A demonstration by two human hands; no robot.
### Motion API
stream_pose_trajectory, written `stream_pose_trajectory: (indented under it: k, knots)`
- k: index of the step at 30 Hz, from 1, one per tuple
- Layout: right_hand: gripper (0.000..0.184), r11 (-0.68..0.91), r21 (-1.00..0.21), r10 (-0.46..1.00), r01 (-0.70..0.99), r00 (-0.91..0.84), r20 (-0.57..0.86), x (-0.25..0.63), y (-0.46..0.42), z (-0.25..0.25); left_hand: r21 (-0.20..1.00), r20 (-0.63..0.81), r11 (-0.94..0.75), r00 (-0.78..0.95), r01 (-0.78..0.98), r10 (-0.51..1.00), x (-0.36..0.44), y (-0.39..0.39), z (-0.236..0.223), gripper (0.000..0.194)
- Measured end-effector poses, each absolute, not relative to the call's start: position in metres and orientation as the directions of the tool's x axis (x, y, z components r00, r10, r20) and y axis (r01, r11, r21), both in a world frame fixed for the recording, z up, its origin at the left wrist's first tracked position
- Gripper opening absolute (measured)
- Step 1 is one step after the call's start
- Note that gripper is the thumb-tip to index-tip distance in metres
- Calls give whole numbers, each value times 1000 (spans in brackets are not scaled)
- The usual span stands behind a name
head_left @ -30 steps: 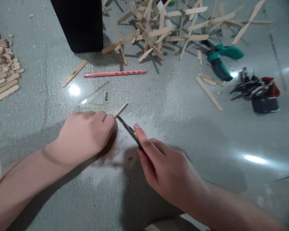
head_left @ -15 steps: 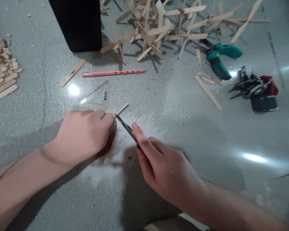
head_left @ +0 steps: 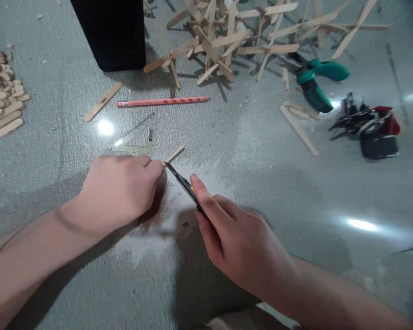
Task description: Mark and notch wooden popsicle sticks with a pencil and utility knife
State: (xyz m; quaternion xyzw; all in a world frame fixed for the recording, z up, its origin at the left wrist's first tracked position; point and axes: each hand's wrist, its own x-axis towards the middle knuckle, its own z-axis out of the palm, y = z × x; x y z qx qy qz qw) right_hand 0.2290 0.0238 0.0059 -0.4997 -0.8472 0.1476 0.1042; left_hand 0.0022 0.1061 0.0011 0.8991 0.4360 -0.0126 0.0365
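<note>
My left hand [head_left: 124, 185] is closed around a thin wooden craft stick [head_left: 175, 154], whose far end pokes out past the knuckles. The rest of the stick is hidden under the fingers. In my right hand [head_left: 237, 233] is a dark utility knife [head_left: 185, 184] with a yellow spot, gripped with the thumb along its top. The blade tip meets the stick right beside my left fingers. Beneath both hands lies a pale, dusty patch [head_left: 206, 170] with brownish marks on the table.
Behind my hands lie a clear set square [head_left: 137, 145], a pink pencil [head_left: 163, 101] and a slotted craft stick [head_left: 103, 101]. Further back stand a black container [head_left: 115, 36] and crossed-stick pieces [head_left: 211, 46]. Teal-handled pliers [head_left: 313, 85] and binder clips [head_left: 378, 144] are right; stacked sticks [head_left: 3, 103] left.
The view has shifted very slightly, so things at the back sit a little higher. Both hands, the stick and the knife keep almost the same position.
</note>
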Motion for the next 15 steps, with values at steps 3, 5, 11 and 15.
stream_pose_trajectory:
  k: [3, 5, 11, 15]
  knots:
    - [49, 457, -362, 877, 813, -480, 28, 228, 23, 6, 59, -51, -619, 622, 783, 781, 2, 106, 0, 31]
    - [49, 459, -361, 877, 812, -478, 39, 228, 23, 6, 57, -56, -619, 621, 783, 781, 2, 106, 0, 31]
    - [49, 456, -337, 880, 824, -474, 31, 229, 22, 6, 67, -26, -630, 632, 774, 774, 1, 107, 0, 29]
    - [50, 446, -347, 883, 825, -469, 22, 229, 22, 6, 58, -16, -639, 641, 767, 767, 1, 107, 1, 28]
